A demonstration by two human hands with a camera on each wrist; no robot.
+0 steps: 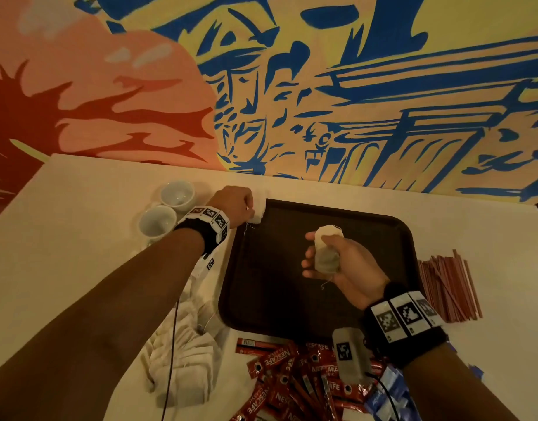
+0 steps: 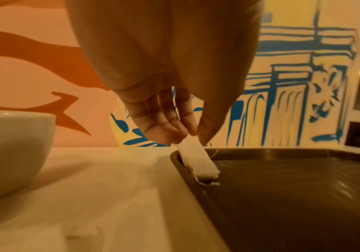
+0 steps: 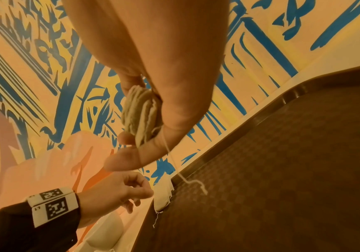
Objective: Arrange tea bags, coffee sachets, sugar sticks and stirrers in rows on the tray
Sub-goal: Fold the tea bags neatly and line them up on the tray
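Left hand: we see our left hand (image 1: 235,205) pinching a tea bag (image 2: 198,163) between thumb and fingertips (image 2: 183,126) at its top edge.
Tea bag: it hangs below those fingers, its lower end touching the far left corner of the tray (image 1: 395,235).
Right hand: our right hand (image 1: 343,268) is curled round a stack of tea bags (image 1: 325,250), above the tray's middle.
Stack: it sits between thumb and fingers, a string dangling beneath.
Table: loose tea bags (image 1: 182,360), coffee sachets (image 1: 292,375), stirrers (image 1: 448,287).
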